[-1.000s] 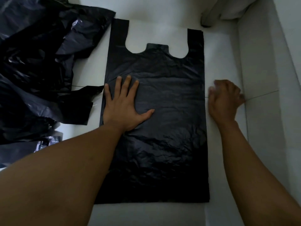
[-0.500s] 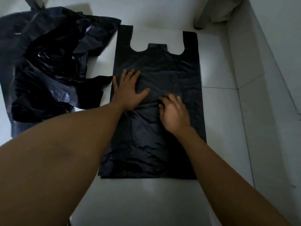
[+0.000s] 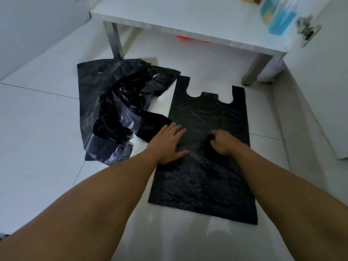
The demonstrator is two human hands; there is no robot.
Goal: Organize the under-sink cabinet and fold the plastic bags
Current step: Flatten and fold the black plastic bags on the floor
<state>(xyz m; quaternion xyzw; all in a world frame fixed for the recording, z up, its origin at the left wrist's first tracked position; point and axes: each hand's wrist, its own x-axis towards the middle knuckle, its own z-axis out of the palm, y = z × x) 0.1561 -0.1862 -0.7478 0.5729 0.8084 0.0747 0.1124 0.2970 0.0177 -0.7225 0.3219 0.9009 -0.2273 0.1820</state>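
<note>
A black plastic bag (image 3: 211, 178) lies spread flat on the white tiled floor, its two handles pointing away from me. My left hand (image 3: 168, 143) presses flat on the bag's left part with straight fingers. My right hand (image 3: 223, 143) rests on the bag's middle with its fingers curled under; a small dark fold of plastic shows by the knuckles, and I cannot tell whether it is pinched. A heap of crumpled black plastic bags (image 3: 120, 108) lies to the left, one flap reaching the flat bag's left edge.
A white shelf board (image 3: 188, 25) on metal legs (image 3: 114, 40) stands beyond the bags, with blue bottles (image 3: 280, 17) at its far right and something red (image 3: 183, 37) underneath. A white wall panel (image 3: 320, 91) runs along the right side.
The camera view has lifted, bringing the shelf into sight. My right hand went from beside the bag's right edge onto its middle and its fingers curled. My left hand stayed pressing the bag.
</note>
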